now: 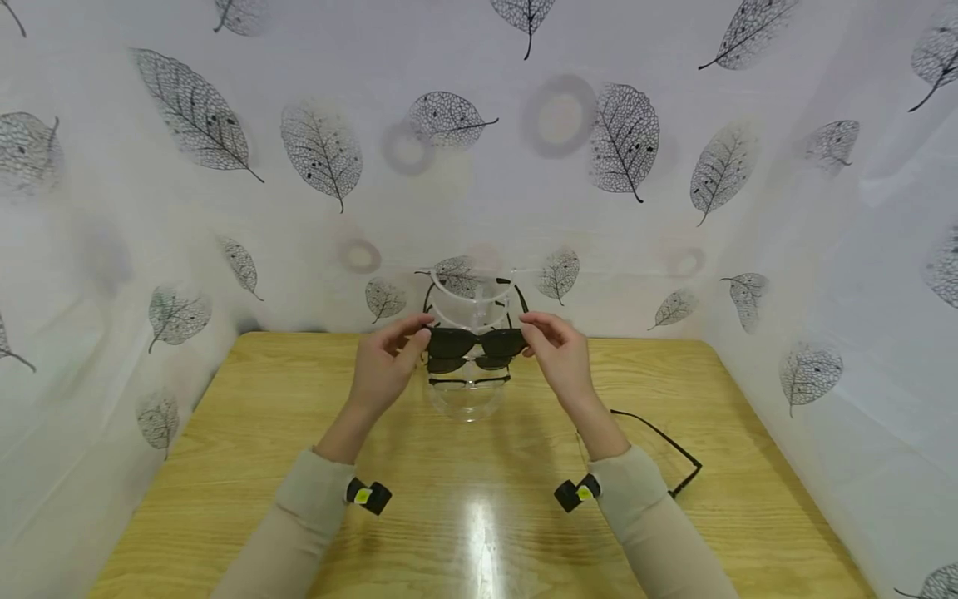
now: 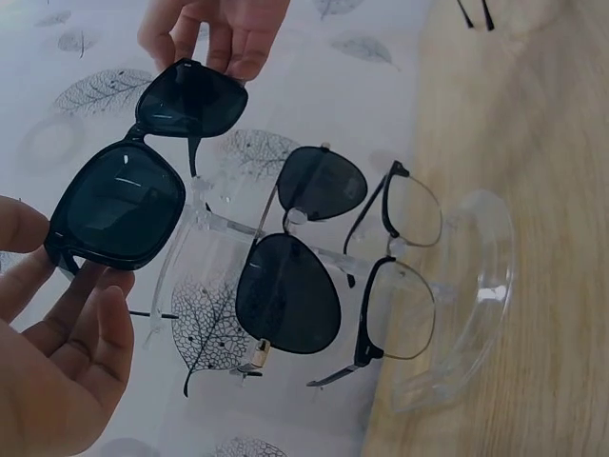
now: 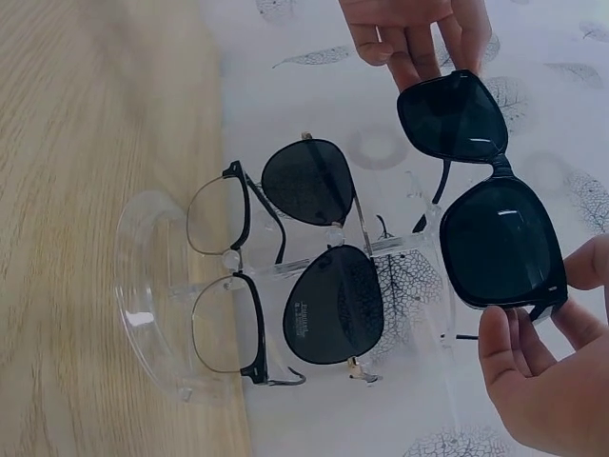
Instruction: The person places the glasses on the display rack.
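Black-framed sunglasses [image 1: 452, 343] with dark lenses are held level between both hands, at the upper part of a clear eyewear stand [image 1: 466, 413]. My left hand [image 1: 380, 366] pinches one outer corner of the frame near the hinge. At the opposite corner, my right hand [image 1: 561, 359] grips the frame between thumb and fingers. The temples extend back toward the stand. One tier lower sit thin metal-framed sunglasses [image 2: 289, 293] with dark lenses. Beneath those, clear-lensed eyeglasses [image 3: 257, 328] with black upper rims rest on the lowest tier.
Another black pair of glasses [image 1: 683, 453] lies on the wooden table [image 1: 419, 532], partly hidden by my right forearm. A white sheet with leaf prints [image 1: 464, 208] hangs right behind the stand and along both sides.
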A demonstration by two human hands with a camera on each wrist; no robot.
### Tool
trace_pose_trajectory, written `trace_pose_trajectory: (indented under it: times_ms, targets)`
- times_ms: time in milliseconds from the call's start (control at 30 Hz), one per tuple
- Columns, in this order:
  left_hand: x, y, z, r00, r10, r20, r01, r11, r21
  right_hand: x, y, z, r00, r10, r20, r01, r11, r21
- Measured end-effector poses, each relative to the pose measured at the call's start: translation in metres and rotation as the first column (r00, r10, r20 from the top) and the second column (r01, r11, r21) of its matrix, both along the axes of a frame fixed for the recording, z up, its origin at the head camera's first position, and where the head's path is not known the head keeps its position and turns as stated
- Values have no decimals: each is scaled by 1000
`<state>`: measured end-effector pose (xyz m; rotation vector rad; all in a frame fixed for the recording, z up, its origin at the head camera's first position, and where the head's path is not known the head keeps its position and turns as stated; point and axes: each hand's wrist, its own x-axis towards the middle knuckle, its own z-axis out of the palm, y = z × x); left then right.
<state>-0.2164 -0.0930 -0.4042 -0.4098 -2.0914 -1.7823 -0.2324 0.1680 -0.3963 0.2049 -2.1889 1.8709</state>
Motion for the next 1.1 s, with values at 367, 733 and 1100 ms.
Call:
trace_pose_trajectory:
  times_ms: [367,733,1100]
  targets:
    - [-9,0,-3,999,21,40,-19,999,-45,-10,-1,-7,1000,-2,-1,2,1000,28]
    - [-16,0,-7,999,32,22,-31,998,-50,-17,-1,-9,1000,-7,9,6,998,63]
    - [-21,0,-10,999,31,38,-28,997,-65,-20,-2,-10,1000,-9,25,7,995,101]
